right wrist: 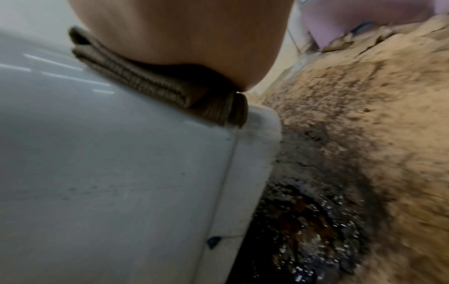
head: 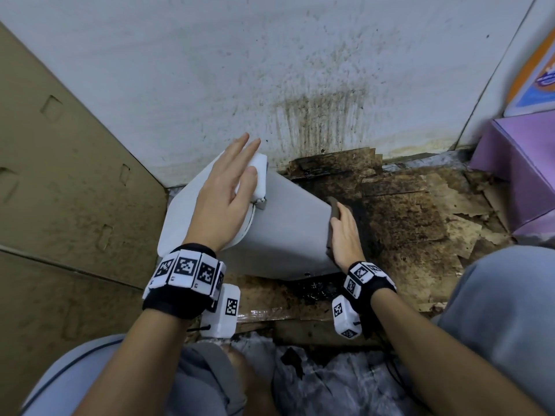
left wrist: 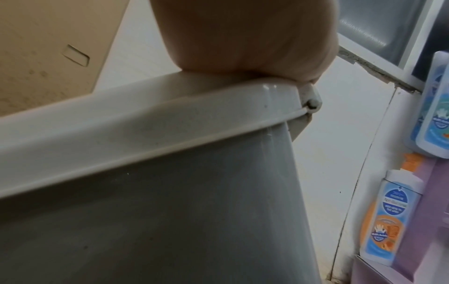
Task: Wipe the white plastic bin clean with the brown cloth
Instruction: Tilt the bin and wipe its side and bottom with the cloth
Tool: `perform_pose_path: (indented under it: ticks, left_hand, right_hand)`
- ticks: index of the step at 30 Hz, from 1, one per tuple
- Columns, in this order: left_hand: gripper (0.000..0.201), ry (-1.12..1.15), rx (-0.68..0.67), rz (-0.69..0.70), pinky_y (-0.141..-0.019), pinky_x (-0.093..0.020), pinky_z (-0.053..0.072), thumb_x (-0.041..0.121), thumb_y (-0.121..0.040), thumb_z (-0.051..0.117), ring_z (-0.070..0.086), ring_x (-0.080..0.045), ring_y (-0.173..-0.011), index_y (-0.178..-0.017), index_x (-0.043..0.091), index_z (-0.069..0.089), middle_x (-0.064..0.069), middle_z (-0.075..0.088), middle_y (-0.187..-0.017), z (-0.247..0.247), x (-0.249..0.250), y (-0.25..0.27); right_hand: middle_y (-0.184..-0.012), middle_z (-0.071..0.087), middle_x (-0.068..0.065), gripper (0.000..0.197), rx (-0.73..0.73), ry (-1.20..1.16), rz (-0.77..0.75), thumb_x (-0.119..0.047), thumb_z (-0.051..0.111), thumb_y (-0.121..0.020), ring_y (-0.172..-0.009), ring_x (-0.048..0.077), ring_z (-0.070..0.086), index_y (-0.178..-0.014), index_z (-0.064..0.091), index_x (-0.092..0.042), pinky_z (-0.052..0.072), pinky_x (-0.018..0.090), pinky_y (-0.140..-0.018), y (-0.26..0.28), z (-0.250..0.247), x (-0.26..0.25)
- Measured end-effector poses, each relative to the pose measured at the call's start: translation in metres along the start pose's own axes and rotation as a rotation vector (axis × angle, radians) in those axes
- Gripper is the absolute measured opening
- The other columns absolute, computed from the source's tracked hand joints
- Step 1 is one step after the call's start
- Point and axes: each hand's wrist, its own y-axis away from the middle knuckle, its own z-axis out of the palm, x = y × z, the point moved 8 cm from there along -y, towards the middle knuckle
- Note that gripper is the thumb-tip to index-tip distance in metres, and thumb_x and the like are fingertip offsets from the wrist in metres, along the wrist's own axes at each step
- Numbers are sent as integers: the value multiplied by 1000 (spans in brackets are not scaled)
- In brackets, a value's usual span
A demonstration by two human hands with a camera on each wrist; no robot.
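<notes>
The white plastic bin [head: 288, 226] lies tipped on its side on the floor, lid end toward the left. My left hand [head: 234, 181] rests flat on the lid's corner with straight, spread fingers; in the left wrist view the palm [left wrist: 243, 38] sits on the lid rim of the bin [left wrist: 170, 211]. My right hand [head: 345, 235] presses the folded brown cloth [head: 332, 214] flat against the bin's base end. The right wrist view shows the ribbed cloth [right wrist: 150, 84] squeezed between palm [right wrist: 182, 28] and bin [right wrist: 109, 163]. My right thumb is hidden.
A large cardboard box [head: 60, 175] stands close on the left. A stained white wall [head: 300, 85] rises behind. Dirty, wet flattened cardboard [head: 405, 220] covers the floor to the right. A purple box [head: 519, 169] sits at far right, with soap bottles [left wrist: 388, 217] nearby. Crumpled plastic [head: 330, 379] lies between my knees.
</notes>
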Motion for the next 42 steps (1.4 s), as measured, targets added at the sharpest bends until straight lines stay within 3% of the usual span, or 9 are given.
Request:
perform_pose_path:
  ticks: [5,13,18,24,27,30,32,37,42]
  left_hand:
    - [44,-35,-1,11,-126,-33,21,33,-112,35,18,0,-154,-155,34,40,18,27,-166,3,3,0]
    - [45,-58,21,5,-126,-33,21,32,-111,33,20,0,-153,-155,34,40,16,28,-166,-1,-1,0]
    - [45,-69,34,10,-123,-25,20,32,-111,33,20,0,-153,-155,34,40,16,29,-165,0,-1,-1]
    - [46,-74,34,24,-126,-36,23,33,-110,32,20,-1,-153,-156,31,40,14,29,-166,0,-3,-2]
    - [46,-67,30,24,-126,-34,22,34,-111,33,19,0,-153,-156,31,39,14,29,-166,0,-4,-2]
    - [45,-59,23,19,-122,-19,19,35,-111,34,19,1,-153,-156,33,39,16,28,-165,1,-3,-1]
    - [45,-50,22,19,-120,-14,18,35,-111,34,19,1,-153,-155,33,40,16,29,-165,2,-3,-2]
    - [44,-24,28,12,-123,-21,20,33,-111,35,21,1,-153,-155,32,42,15,30,-165,-1,-4,-3]
    - [44,-36,22,9,-117,-8,17,33,-111,35,21,1,-153,-155,32,42,16,30,-165,-1,-3,-4]
  right_hand:
    - [-164,25,-4,61,6,-29,73,-37,26,-97,-152,13,18,-157,27,-27,15,44,-125,2,-3,15]
    - [-169,9,-4,55,15,34,83,-24,26,-107,-155,10,6,-161,14,-21,2,34,-126,15,5,-10]
    - [-169,5,-10,65,22,-11,-88,-36,18,-97,-154,2,1,-161,12,-27,-1,35,-126,41,28,-70]
    - [-169,2,-12,60,-51,10,-429,-34,15,-103,-152,-5,-8,-162,9,-24,-6,24,-124,73,53,-149]
    - [-170,7,-8,58,-19,84,-504,-33,20,-106,-154,2,-1,-162,12,-20,3,32,-126,74,49,-150]
    - [-169,13,-6,55,16,138,-556,-28,29,-108,-155,7,7,-161,18,-19,13,37,-126,70,42,-139]
    - [-169,16,-7,54,30,125,-539,-28,30,-108,-155,7,10,-160,20,-20,16,37,-125,64,38,-124]
    - [-167,21,-8,56,92,67,-320,-39,23,-106,-154,5,12,-160,24,-22,15,35,-126,43,21,-54]
    - [-169,15,-5,53,105,-9,-18,-37,23,-108,-155,9,10,-160,23,-24,5,32,-126,33,3,8]
